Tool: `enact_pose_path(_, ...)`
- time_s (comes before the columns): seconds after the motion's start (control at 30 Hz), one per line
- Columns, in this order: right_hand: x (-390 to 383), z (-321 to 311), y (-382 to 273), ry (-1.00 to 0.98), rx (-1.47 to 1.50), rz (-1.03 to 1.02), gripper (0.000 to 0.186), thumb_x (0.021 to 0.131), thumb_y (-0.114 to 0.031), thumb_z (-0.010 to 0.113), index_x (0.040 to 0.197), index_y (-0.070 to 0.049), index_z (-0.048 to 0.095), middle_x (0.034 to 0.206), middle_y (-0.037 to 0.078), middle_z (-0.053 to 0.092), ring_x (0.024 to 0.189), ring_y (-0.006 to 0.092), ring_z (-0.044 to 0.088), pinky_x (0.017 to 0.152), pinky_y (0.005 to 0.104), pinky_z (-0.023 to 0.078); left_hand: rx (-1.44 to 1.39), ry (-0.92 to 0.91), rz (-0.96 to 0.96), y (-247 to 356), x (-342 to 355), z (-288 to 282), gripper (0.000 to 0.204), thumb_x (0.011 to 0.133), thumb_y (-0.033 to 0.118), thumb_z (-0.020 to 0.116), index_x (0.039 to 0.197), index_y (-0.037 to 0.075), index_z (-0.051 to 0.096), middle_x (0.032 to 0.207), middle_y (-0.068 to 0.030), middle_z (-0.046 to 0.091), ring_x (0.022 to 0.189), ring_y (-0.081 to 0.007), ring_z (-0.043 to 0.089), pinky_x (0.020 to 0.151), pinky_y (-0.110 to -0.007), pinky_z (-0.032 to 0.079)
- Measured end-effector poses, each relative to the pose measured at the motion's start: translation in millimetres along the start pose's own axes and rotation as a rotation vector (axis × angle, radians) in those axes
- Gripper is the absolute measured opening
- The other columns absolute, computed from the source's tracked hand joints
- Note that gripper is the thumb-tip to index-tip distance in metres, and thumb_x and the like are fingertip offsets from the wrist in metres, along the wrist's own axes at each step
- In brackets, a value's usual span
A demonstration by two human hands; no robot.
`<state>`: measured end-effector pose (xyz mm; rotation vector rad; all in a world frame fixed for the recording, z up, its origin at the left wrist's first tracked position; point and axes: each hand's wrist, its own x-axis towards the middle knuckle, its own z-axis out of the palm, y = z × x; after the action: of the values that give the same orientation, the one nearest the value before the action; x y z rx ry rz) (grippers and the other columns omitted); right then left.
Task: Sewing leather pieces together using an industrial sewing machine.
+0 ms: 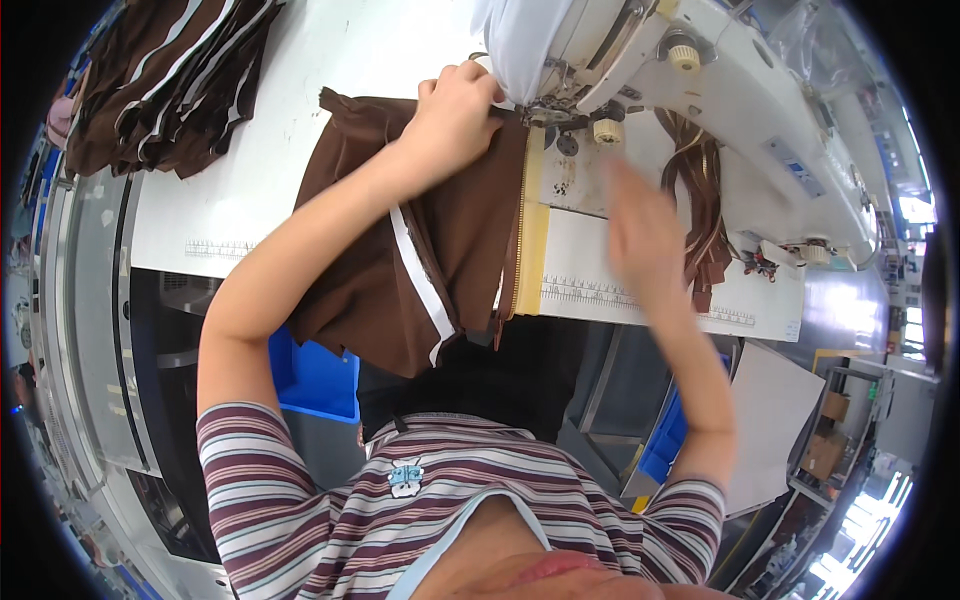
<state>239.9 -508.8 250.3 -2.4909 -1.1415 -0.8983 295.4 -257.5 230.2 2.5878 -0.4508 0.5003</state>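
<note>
So the biggest thing here is a white flat-topped worktable (330, 60) with ruler markings along its near edge. A white metal sewing machine (760, 140) takes up the upper right of it. The brown fabric piece with a white stripe (480, 220) lies left of the needle area, its lower part hanging over the table edge, and the left forearm hides a chunk of it. Over in the far left corner there's a heap of brown and white cloth pieces (200, 115), plus a blue plastic bin (310, 375) down below the table. A bundle of long brown strips (700, 190) lies under the machine arm.

Hands: the left hand (455, 115) is on the fabric's top end right by the needle area, fingers bent and close together, but I can't tell if they're actually pinching it. The right hand (643, 225) is a blur above the table, between fabric and strips, so can't tell how open it is.

Smaller stuff: a gold-toothed zipper (519, 245) runs down the fabric's right edge, beside a narrow pale yellow strip (533, 255).
</note>
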Motion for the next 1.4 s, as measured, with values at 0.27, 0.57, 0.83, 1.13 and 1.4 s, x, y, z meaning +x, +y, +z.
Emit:
enact_pose_path(0.27, -86.5, 32.2, -101.9, 0.065, -0.118, -0.069, 0.039, 0.076, -0.014, 0.066, 0.115, -0.013, 0.06, 0.121, 0.003, 0.058, 0.115, 0.023, 0.055, 0.102, 0.0402, 0.033, 0.365, -0.314, 0.366, 92.5, -148.1, -60.3, 0.035, 0.073, 0.021, 0.063, 0.104, 0.007, 0.053, 0.094, -0.0078, 0.051, 0.083, -0.0224, 0.053, 0.088, -0.038, 0.04)
enact_pose_path(0.57, -55.8, -0.3, -72.1, -0.003, 0.296, -0.236, 0.025, 0.071, -0.007, 0.066, 0.095, -0.001, 0.066, 0.101, 0.012, 0.065, 0.099, 0.0249, 0.063, 0.079, 0.0323, 0.054, -0.005, -0.044, -0.12, 61.5, -69.1, -145.3, 0.011, 0.083, 0.01, 0.061, 0.087, 0.003, 0.069, 0.081, -0.0102, 0.069, 0.076, -0.0247, 0.066, 0.071, -0.034, 0.052)
enact_pose_path(0.83, -40.1, -17.3, -65.6, -0.206, 0.337, -0.326, 0.031, 0.067, -0.006, 0.066, 0.096, 0.002, 0.065, 0.103, 0.013, 0.063, 0.1, 0.0279, 0.063, 0.081, 0.0336, 0.056, -0.027, -0.222, 0.603, 93.1, -92.7, -119.4, 0.02, 0.064, 0.005, 0.061, 0.083, 0.0, 0.065, 0.062, -0.0046, 0.046, 0.062, -0.0175, 0.054, 0.096, -0.039, 0.046)
enact_pose_path(1.13, -31.9, -18.1, -56.0, -0.254, 0.356, -0.423, 0.03, 0.067, -0.008, 0.065, 0.094, 0.004, 0.065, 0.094, 0.013, 0.063, 0.095, 0.0274, 0.064, 0.085, 0.0351, 0.055, -0.251, -0.193, 0.379, 79.8, -130.7, -60.9, 0.028, 0.063, 0.009, 0.062, 0.088, -0.002, 0.064, 0.075, -0.0056, 0.054, 0.076, -0.0199, 0.057, 0.079, -0.032, 0.046)
enact_pose_path(1.4, -14.3, -18.5, -48.2, -0.344, 0.301, -0.483, 0.025, 0.072, -0.01, 0.063, 0.093, 0.003, 0.065, 0.094, 0.015, 0.064, 0.093, 0.0268, 0.065, 0.086, 0.0351, 0.054, -0.333, -0.262, 0.373, 69.9, -116.4, -60.2, 0.031, 0.056, 0.001, 0.067, 0.087, -0.002, 0.066, 0.076, -0.0071, 0.059, 0.072, -0.0213, 0.058, 0.064, -0.032, 0.044)
